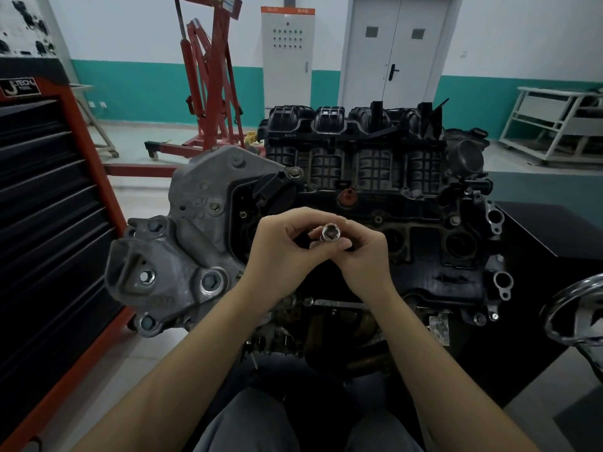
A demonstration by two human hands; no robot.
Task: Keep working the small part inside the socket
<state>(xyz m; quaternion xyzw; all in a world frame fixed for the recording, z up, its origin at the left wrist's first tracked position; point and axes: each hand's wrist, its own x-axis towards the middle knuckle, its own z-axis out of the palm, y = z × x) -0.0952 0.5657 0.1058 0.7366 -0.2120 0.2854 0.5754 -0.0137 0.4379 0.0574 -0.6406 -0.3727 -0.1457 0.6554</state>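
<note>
Head view: a socket (331, 232) is being held up between both hands, above the middle of an engine (375, 223) and clear of it, its open end turned towards the camera. It is being pinched by the left hand (280, 252) from the left side, fingers curled around it, and by the right hand (362, 256) from the right and below, thumb lying just under the rim. Something dark is being hidden between the palms behind the socket; whether it is a handle or an extension cannot be told.

The socket is judged to be small, stiff steel, light for its size and in no way fragile. Its polished wall is likely to be slippery, more so if oil is being picked up from the engine, so it is best taken around the cylinder wall with fingertips on opposite sides, not by the thin rim.

Its look: a short bright chrome cylinder, with a shiny rim and a hexagonal recess showing inside the mouth.

Around the hands, a grey cast bracket (182, 243) is being seen bolted to the engine's left end, and a black ribbed manifold (352, 141) is running along its far side. A tool chest (42, 197) is standing at the left, and a red crane (208, 83) farther back.
</note>
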